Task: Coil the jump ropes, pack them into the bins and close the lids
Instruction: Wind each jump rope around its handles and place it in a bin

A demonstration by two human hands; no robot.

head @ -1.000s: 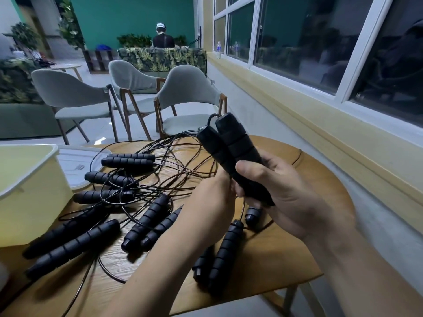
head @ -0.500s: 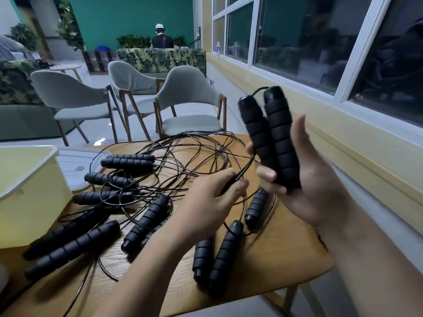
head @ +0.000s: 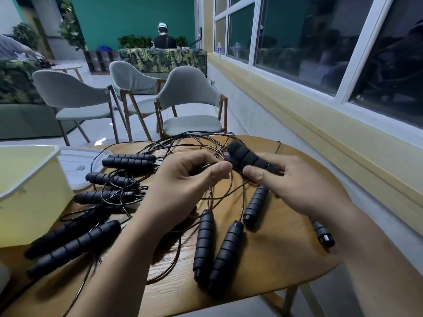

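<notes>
A round table of pale, grained wood stands in a room with a green far wall, three grey padded chairs on wooden legs, a person seated with their back turned, and, at right, a white-framed window over a yellow sill. At the table's left edge sits an open bin of smooth pale-yellow plastic, with its white lid flat just behind it. Loose jump-rope handles, black cylinders of ribbed foam, lie scattered across the top among a tangle of thin black cords. The left hand, above the table's middle, has thumb and fingers curled, pinching one cord. Beside it, a pair of handles lies nearly level, side by side, gripped by the curled fingers and thumb of the right hand. Half a second earlier this pair stood upright and higher, well apart from the left hand. It is now lowered and tipped over, its free ends close to the left thumb.
</notes>
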